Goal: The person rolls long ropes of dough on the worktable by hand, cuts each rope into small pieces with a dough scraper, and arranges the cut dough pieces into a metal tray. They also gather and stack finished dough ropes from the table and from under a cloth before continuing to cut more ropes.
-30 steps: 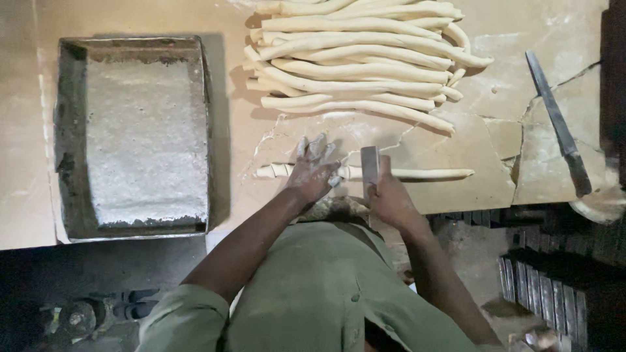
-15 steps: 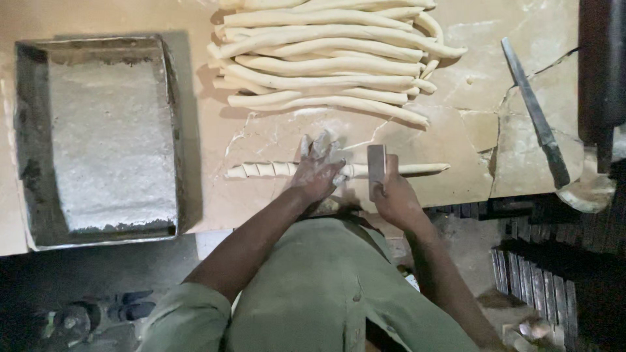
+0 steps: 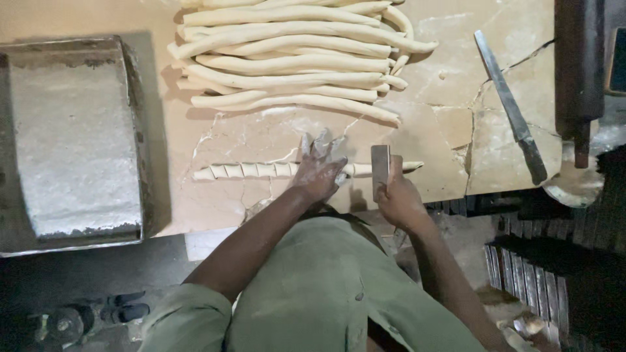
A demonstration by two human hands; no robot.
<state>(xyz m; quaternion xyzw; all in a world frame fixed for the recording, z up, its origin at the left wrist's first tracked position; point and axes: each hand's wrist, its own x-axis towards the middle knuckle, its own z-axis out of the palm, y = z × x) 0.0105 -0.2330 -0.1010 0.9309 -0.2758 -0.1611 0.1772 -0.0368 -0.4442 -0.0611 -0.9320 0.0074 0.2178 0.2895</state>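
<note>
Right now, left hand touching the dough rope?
Touching. The head view shows the left hand pressed flat on the cut dough rope, no gap.

Person wears a loose olive-green short-sleeved cloth shirt [image 3: 326, 293], creased over the belly, one small dark button near the middle. Sleeves end above the elbows; forearms bare. Left hand [image 3: 319, 171] dusted white with flour across fingers and back. Right hand [image 3: 399, 199] less floury. No rings, no watch visible.
</note>
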